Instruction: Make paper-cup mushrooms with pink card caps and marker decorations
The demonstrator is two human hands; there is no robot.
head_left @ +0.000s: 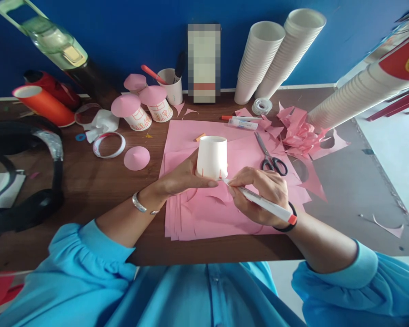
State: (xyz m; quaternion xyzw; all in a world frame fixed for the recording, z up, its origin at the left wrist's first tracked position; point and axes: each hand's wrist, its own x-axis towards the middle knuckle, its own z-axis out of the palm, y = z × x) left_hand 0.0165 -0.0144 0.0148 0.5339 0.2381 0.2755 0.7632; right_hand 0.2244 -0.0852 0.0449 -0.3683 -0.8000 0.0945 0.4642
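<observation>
My left hand (pixel 186 175) grips a white paper cup (pixel 211 156) from below and the left side, its thumb along the lower edge. A few short red lines show near the cup's lower rim. In my right hand (pixel 262 193) is a white marker (pixel 264 203) with a red end, its tip touching or very near the cup's lower edge. Beneath both hands lie stacked sheets of pink paper (pixel 204 222). Black-handled scissors (pixel 271 159) rest on the paper just beyond my right hand.
Several decorated cups with pink cone tops (pixel 160 109) stand at the back left, near a loose pink cone (pixel 137 158). Tall stacks of paper cups (pixel 259 59) rise behind. Pink scraps (pixel 298 129), a tape roll (pixel 261 106) and a glue stick (pixel 242 123) lie right; headphones (pixel 56 181) left.
</observation>
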